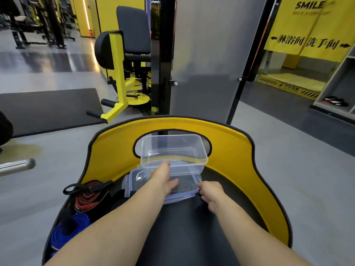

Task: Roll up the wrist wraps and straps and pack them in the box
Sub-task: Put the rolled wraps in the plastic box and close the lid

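A clear plastic box [173,150] stands open at the far end of the black seat pad [184,227]. Its near wall is pinched by my left hand [163,178], fingers at the rim and thumb below. The clear lid [134,179] with blue clips lies flat just in front of the box, partly under my left hand. My right hand [210,192] has its fingers curled on the lid's right edge. A red-and-black wrap [88,196] and a blue wrap [71,227] lie in a loose heap at the pad's left side, with a black strap loop [76,186] on top.
The pad has a raised yellow rim [107,150] with an oval cut-out behind the box. A yellow gym machine [119,73] and a black post [163,73] stand beyond. A metal bar end [17,166] pokes in at the left.
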{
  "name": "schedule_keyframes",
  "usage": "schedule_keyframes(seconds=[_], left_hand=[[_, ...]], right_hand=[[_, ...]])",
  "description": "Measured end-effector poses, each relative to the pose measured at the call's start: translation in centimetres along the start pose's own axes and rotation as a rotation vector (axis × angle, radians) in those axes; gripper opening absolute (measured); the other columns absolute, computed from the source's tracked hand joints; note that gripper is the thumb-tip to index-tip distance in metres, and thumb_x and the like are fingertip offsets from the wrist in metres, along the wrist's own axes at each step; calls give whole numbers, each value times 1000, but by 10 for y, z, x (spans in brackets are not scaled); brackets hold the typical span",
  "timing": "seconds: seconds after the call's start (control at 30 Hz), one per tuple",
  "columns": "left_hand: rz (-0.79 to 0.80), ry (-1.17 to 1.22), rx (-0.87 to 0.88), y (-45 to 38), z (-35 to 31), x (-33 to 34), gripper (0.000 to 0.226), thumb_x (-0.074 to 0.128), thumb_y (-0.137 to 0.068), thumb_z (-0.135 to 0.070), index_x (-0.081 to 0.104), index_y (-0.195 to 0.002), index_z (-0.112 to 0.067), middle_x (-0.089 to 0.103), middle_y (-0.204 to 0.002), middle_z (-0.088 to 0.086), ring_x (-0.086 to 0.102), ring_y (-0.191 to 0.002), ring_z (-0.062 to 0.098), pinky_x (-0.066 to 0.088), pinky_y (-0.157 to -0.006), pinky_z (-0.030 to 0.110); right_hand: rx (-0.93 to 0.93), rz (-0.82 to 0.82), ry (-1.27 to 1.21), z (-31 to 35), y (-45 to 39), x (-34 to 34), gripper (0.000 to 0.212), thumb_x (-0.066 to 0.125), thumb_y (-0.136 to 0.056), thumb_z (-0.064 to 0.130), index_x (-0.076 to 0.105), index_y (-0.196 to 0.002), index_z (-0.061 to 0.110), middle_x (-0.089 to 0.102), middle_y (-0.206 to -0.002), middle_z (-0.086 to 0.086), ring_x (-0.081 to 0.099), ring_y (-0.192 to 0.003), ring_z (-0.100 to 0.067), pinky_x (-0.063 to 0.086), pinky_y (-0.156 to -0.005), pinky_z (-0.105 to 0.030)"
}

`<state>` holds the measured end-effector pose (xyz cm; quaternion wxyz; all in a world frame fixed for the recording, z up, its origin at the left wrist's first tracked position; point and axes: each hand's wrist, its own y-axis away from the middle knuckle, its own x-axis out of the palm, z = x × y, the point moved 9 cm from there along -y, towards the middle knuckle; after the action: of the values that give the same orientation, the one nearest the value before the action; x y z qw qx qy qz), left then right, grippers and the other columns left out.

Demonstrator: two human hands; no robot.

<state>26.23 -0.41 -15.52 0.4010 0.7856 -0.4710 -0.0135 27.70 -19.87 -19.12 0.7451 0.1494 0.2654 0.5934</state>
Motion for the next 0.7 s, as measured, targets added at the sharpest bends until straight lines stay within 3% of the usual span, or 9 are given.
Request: schedule_keyframes(seconds=[0.07, 0.17, 0.2, 0.4, 0.57, 0.7], left_hand=[[-19, 29, -17, -2, -1, -3, 61, 64, -101, -22, 35, -153, -11, 39, -153, 20, 45, -140, 38, 51, -110, 51], [-4, 34, -4, 2, -5, -4, 50, 58, -101, -15, 40, -147, -11, 44, -130, 17, 46, -137, 36, 50, -108, 50], [0, 33, 3, 4, -7, -4, 45, 54, -101, -12, 42, -144, -10, 44, -124, 13, 47, -135, 35, 49, -107, 50], [-4, -26, 34, -2, -10, -13, 48, 47, -92, -12, 53, -139, -13, 61, -133, 12, 59, -120, 36, 56, -96, 56], [25, -20, 45, 25, -20, -7, 41, 37, -98, -6, 49, -137, -13, 51, -137, 15, 51, -128, 42, 56, -94, 62], [120, -41, 11, 69, -20, 7, 20, 38, -101, -11, 57, -109, -11, 65, -108, 20, 63, -109, 42, 55, -95, 59]], right_hand=[[11, -1, -1, 0, -2, 2, 18, 68, -92, 7, 68, -109, 0, 64, -89, -12, 60, -78, -22, 49, -63, -30], [35, 13, -68, -1, 0, 4, 6, 66, -93, 0, 66, -98, 1, 70, -107, -21, 70, -99, -33, 60, -85, -41], [59, 42, -125, -3, 5, 8, 4, 65, -93, -2, 64, -95, 2, 70, -109, -22, 71, -100, -34, 60, -85, -41], [99, 91, -238, -15, 27, 12, 13, 66, -94, -4, 64, -107, -2, 70, -104, -19, 71, -83, -28, 60, -49, -27], [101, 66, -239, -14, 46, -8, 17, 70, -89, -6, 69, -105, -1, 75, -102, -18, 74, -93, -29, 61, -55, -28], [65, 47, -353, -11, 70, -39, 25, 71, -90, -2, 66, -114, 3, 76, -101, -18, 75, -92, -29, 61, -60, -33]])
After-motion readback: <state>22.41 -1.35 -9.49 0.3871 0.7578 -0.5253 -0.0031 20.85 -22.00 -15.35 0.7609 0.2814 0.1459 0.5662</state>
